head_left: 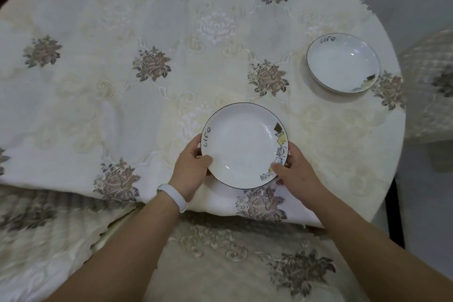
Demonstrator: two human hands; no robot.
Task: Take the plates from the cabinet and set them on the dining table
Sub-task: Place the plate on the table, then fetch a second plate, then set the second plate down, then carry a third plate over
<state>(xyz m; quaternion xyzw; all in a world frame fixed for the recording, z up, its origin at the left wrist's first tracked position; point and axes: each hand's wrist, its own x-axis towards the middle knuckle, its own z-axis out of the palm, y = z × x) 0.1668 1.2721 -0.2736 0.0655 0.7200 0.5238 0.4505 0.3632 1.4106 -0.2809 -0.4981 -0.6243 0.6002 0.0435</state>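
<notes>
Fingers of left hand [190,169] and right hand [295,170] curled — gripping plate [241,144] rim.

Place: we take this for the dining area of a home.
Table: under our left hand [190,167] and right hand [297,169] lies a dining table [367,179] with a rounded edge.
Cloth: a cream embroidered tablecloth [122,81] with flowers spreads ahead of both hands.
Crockery: we hold a white plate [241,142] lettered "Life"; a matching second plate [340,61] sits beyond the right hand.
Seating: below our wrists, a chair [220,265] in matching fabric.
</notes>
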